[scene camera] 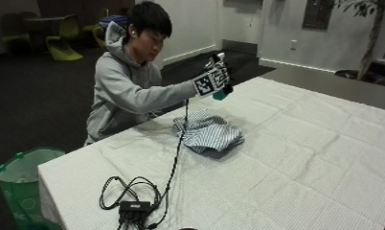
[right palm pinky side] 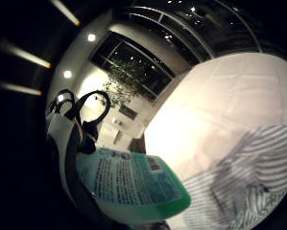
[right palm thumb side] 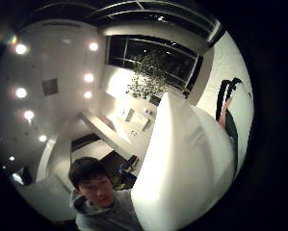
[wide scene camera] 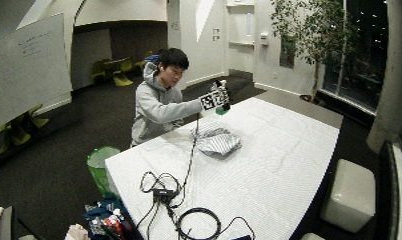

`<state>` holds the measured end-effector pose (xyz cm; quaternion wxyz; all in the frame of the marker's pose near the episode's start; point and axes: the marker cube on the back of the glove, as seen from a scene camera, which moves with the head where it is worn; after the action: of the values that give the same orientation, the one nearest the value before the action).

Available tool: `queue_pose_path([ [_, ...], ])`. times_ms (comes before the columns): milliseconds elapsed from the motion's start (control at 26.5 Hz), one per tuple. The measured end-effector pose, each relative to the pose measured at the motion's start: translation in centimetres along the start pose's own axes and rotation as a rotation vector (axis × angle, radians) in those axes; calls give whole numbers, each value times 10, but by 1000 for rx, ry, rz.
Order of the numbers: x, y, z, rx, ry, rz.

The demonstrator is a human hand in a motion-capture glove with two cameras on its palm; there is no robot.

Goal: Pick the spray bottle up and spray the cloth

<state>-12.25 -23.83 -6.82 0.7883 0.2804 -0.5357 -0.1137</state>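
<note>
Outside view: a person in a grey hoodie [scene camera: 125, 91] sits at the far left side of the table [scene camera: 294, 158], which is covered with a white cloth. The gloved right hand [scene camera: 213, 79] is raised in the upper middle of the frame, above the table. Its fingers are curled round the spray bottle [scene camera: 220, 92], whose green base pokes out just below the hand. The striped cloth [scene camera: 208, 132] lies crumpled on the table at centre frame, below the hand and apart from it.

Little finger side palm view: the bottle's green body with its printed label [right palm pinky side: 133, 184] sits close against the palm, and the striped cloth [right palm pinky side: 248, 177] lies on the table beyond it.

Thumb side palm view: the bottle's white upper part [right palm thumb side: 187, 163] fills the middle.

A green bin [scene camera: 20, 182] stands at lower left of the outside view, beside the table.
</note>
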Motion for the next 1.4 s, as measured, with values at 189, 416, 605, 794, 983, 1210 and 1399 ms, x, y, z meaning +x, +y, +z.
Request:
queue_pose_path([
  [189,44,19,51,-117,-10,-8],
  [416,93,39,89,-274,40,14],
  [605,116,49,103,-361,67,25],
  [794,127,40,113,-356,172,7],
  [983,107,42,92,-408,179,41],
  [1210,79,67,37,-440,232,52],
  [1399,48,101,-13,-434,221,52],
])
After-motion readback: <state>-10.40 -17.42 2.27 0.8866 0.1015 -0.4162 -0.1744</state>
